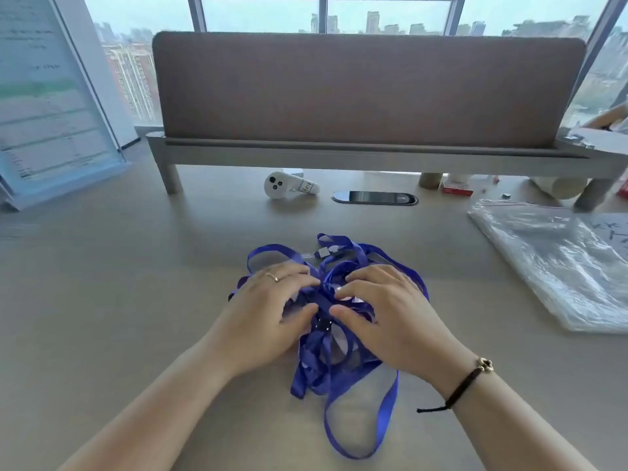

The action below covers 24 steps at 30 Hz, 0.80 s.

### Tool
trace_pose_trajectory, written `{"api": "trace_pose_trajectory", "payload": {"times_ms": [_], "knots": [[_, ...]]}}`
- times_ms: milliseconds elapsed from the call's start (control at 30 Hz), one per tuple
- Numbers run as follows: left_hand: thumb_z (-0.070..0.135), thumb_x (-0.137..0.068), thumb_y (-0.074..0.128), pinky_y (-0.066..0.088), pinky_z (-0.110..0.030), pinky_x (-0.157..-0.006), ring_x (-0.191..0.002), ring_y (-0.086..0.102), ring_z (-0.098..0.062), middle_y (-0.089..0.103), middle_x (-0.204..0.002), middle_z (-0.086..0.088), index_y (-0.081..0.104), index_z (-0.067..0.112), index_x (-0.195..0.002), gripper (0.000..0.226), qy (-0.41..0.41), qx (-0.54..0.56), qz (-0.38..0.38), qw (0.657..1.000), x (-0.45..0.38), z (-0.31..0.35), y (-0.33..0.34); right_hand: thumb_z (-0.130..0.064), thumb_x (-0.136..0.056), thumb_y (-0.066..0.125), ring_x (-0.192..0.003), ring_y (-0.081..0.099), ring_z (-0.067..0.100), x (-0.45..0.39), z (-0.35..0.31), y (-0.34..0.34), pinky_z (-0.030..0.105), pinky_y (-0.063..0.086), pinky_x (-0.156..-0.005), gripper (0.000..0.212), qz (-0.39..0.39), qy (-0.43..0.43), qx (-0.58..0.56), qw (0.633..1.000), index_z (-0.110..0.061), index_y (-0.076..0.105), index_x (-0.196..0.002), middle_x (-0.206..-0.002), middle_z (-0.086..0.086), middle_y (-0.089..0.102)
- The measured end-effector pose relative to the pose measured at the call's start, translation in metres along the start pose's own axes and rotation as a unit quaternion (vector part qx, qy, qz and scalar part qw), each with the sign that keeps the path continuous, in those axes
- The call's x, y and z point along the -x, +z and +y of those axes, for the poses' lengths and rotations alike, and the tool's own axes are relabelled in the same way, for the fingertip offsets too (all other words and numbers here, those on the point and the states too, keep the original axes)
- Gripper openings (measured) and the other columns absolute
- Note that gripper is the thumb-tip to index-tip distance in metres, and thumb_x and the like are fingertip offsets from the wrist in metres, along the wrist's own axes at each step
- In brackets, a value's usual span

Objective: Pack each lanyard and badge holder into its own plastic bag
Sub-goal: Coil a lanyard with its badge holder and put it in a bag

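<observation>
A tangled heap of blue lanyards (334, 338) with clear badge holders lies on the desk (119, 300), directly under both hands. The left hand (268, 311) and right hand (390, 311) rest side by side on the heap, fingers loosely bent and spread, fingertips nearly meeting over its middle. A stack of clear plastic bags (557, 263) lies well apart to the right.
</observation>
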<state>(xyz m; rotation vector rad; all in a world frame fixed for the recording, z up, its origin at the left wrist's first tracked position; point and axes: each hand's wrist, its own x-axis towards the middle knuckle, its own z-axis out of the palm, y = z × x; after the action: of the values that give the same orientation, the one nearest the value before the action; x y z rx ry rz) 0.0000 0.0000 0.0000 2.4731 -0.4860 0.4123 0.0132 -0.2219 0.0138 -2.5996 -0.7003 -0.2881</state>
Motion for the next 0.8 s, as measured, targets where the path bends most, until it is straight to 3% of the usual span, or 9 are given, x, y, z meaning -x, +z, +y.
{"api": "trace_pose_trajectory", "payload": {"times_ms": [133,267,400,500,667,733,800], "knots": [[0.032,-0.090,0.060,0.046,-0.029,-0.098,-0.111,0.059,-0.006,0.069,-0.115,0.017,0.071,0.030,-0.111,0.025,0.039,-0.062,-0.019,0.997,0.006,-0.005,0.002,-0.055,-0.089,0.060,-0.121,0.042,0.006,0.009,-0.003,0.007,0.018,0.023,-0.095,0.028,-0.019,-0.007,0.005,1.000,-0.036,0.072,-0.106,-0.121,-0.018,0.056],[0.027,-0.089,0.069,0.052,-0.034,-0.082,-0.091,0.060,-0.006,0.067,-0.092,0.021,0.074,0.028,-0.100,0.012,0.022,-0.064,0.043,0.997,0.007,-0.006,0.001,-0.038,-0.093,0.062,-0.118,0.046,0.006,0.009,-0.005,0.011,0.021,0.028,-0.094,0.014,0.029,-0.009,-0.002,1.000,-0.030,0.074,-0.093,-0.118,-0.017,0.059],[0.014,-0.092,0.067,0.049,-0.021,-0.075,-0.084,0.061,-0.002,0.068,-0.090,0.019,0.073,0.022,-0.099,0.013,0.004,0.008,0.109,0.994,0.005,0.003,-0.002,-0.035,-0.095,0.059,-0.112,0.048,0.004,0.007,-0.009,0.009,0.023,0.037,-0.095,0.014,0.080,0.018,-0.027,0.996,-0.026,0.069,-0.090,-0.112,-0.019,0.060],[0.007,-0.093,0.064,0.043,-0.006,-0.072,-0.083,0.065,0.002,0.071,-0.086,0.019,0.072,0.021,-0.095,0.016,-0.070,0.110,0.170,0.977,0.001,0.014,-0.009,-0.034,-0.093,0.061,-0.103,0.051,0.001,0.007,-0.012,0.004,0.021,0.040,-0.090,0.008,0.067,0.030,-0.051,0.996,-0.029,0.064,-0.088,-0.104,-0.023,0.058],[0.004,-0.100,0.052,0.053,-0.019,-0.068,-0.072,0.069,-0.005,0.076,-0.081,0.008,0.065,0.013,-0.095,0.017,-0.181,0.386,0.223,0.877,-0.009,0.047,-0.047,-0.038,-0.087,0.071,-0.070,0.058,0.009,0.008,-0.031,-0.005,0.023,0.050,-0.064,0.013,0.027,0.087,-0.187,0.978,-0.034,0.061,-0.094,-0.087,-0.014,0.066],[0.005,-0.101,0.049,0.056,-0.037,-0.082,-0.083,0.073,-0.021,0.077,-0.090,-0.004,0.064,0.013,-0.093,0.019,-0.183,0.494,0.197,0.826,-0.012,0.064,-0.067,-0.038,-0.084,0.074,-0.066,0.059,0.015,0.006,-0.042,-0.010,0.022,0.051,-0.062,0.023,0.035,0.098,-0.267,0.958,-0.036,0.062,-0.104,-0.094,-0.016,0.068],[0.009,-0.102,0.048,0.053,-0.046,-0.092,-0.092,0.073,-0.031,0.077,-0.099,-0.012,0.063,0.012,-0.093,0.018,-0.176,0.573,0.173,0.782,-0.017,0.079,-0.088,-0.040,-0.083,0.075,-0.068,0.061,0.019,0.002,-0.054,-0.017,0.025,0.055,-0.062,0.036,0.016,0.090,-0.306,0.948,-0.039,0.060,-0.116,-0.103,-0.019,0.067]]}}
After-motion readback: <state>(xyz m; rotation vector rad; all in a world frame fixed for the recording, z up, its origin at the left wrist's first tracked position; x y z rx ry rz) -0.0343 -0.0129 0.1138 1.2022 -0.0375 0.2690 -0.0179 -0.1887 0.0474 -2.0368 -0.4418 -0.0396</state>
